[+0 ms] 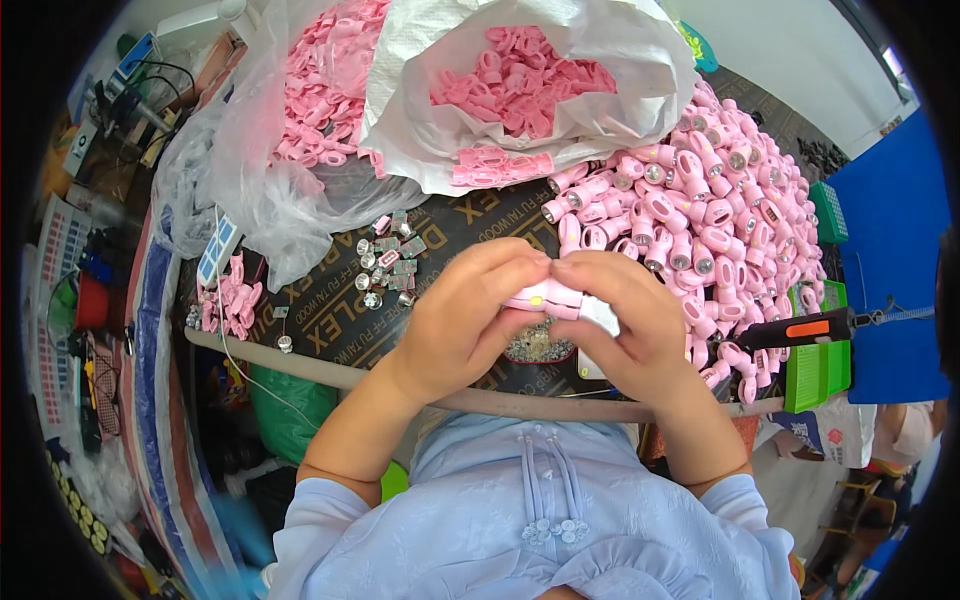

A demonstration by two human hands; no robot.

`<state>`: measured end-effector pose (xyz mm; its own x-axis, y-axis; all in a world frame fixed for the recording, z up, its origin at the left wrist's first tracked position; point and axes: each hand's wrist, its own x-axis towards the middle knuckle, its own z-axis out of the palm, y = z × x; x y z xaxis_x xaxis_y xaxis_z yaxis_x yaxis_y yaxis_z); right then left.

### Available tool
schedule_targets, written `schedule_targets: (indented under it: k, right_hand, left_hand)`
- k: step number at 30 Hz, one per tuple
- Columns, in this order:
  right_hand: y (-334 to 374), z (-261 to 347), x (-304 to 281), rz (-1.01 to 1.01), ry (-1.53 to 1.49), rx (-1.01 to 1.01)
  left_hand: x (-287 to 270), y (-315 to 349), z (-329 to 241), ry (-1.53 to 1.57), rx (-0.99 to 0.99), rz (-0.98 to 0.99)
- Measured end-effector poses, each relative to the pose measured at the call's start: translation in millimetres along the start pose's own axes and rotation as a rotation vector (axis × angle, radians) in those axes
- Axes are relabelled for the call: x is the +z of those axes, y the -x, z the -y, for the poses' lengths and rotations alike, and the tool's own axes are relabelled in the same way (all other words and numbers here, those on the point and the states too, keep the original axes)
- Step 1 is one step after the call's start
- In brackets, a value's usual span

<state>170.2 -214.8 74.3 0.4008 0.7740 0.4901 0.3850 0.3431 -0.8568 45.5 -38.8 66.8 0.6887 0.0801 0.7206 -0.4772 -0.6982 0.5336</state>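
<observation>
Between my two hands, above the near edge of the table, is a small pink flashlight (545, 298) with a yellow-green button and a whitish end at the right. My left hand (455, 315) is closed round its left part, with the fingertips on top and the thumb below. Closed round the other end, my right hand (640, 325) grips near the whitish part. The fingers hide much of the body. Just beneath the hands, a bowl of small metal screws (540, 345) shows in part.
A big heap of pink flashlights (710, 220) covers the right side. A black-and-orange electric screwdriver (800, 330) lies near a green tray (820, 370). Pink shell pieces fill a white woven bag (405, 90) at the back. Small circuit boards with reflectors (395, 260) lie left of centre.
</observation>
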Motion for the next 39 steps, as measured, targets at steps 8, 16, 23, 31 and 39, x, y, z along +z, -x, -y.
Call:
schedule_targets:
  k: [8, 16, 23, 31, 39]
  right_hand:
    - [0, 0, 17, -0.112, 0.398, -0.287]
    - [3, -5, 21, -0.128, 0.361, -0.34]
    - [-22, 17, 2, -0.027, 0.305, 0.017]
    - [-17, 3, 3, -0.12, -0.013, 0.006]
    - [-23, 4, -4, 0.041, 0.355, -0.175]
  left_hand:
    - [5, 5, -2, -0.013, 0.028, -0.003]
    - [10, 10, 0, 0.031, 0.029, -0.04]
    - [8, 14, 10, 0.339, -0.328, -0.031]
    - [17, 10, 15, 0.43, -0.196, -0.166]
    - [3, 9, 8, 0.601, -0.54, -0.045]
